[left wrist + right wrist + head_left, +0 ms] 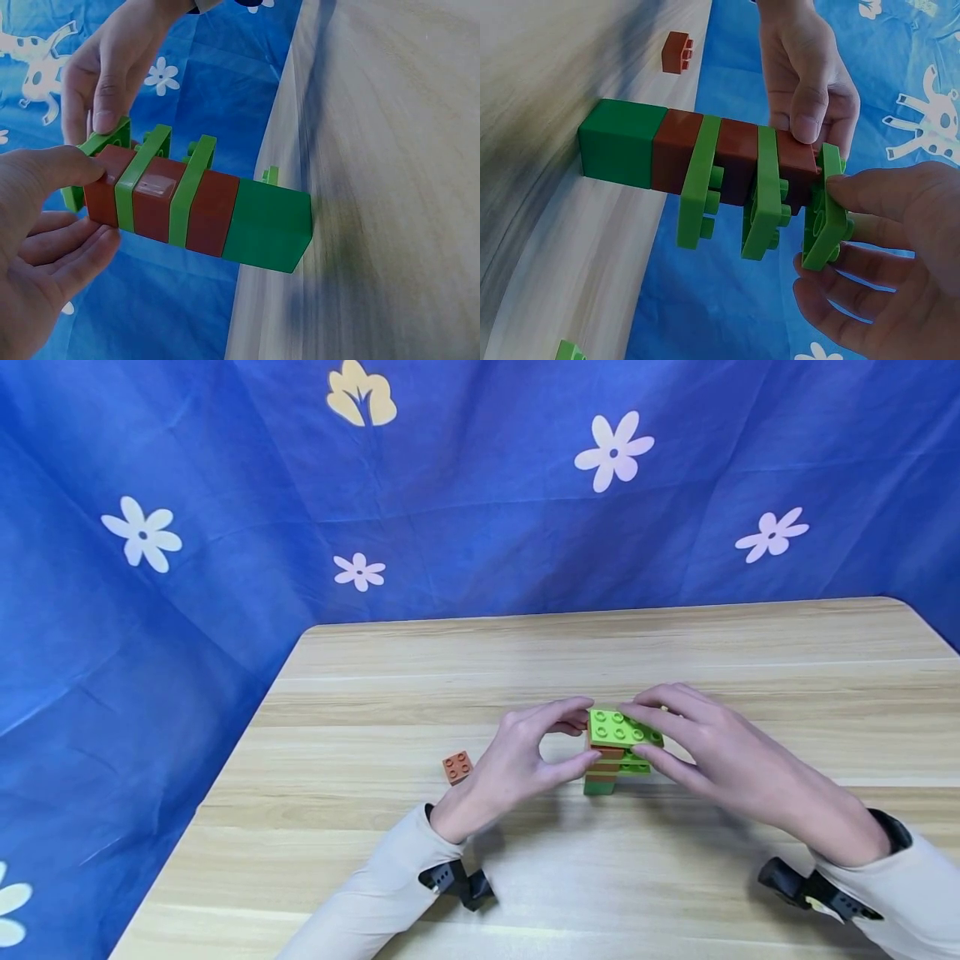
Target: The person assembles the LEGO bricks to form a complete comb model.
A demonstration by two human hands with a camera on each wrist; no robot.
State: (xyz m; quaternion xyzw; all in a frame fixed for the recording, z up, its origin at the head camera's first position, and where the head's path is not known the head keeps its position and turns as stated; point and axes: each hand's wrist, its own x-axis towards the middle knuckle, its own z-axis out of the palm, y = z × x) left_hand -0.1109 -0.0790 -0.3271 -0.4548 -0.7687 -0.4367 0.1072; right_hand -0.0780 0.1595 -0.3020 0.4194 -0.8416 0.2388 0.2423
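Note:
A tower of toy building bricks stands on the table, with a dark green brick (622, 144) at its foot. Above that, brown bricks alternate with light green plates that jut out to the right. My left hand (517, 752) pinches the uppermost brown brick (103, 184) between thumb and fingers. With my right hand (720, 747) I grip a light green plate (617, 727) by its overhanging end. This plate sits at the tower's top, slightly tilted, and some studs of the brown brick show beside it in the right wrist view.
A loose brown brick (457, 767) lies on the wooden table (360, 827), left of the tower and close to my left wrist. Another light green piece (570, 351) shows at the lower edge of the right wrist view. Behind the table hangs a blue flowered cloth (480, 485).

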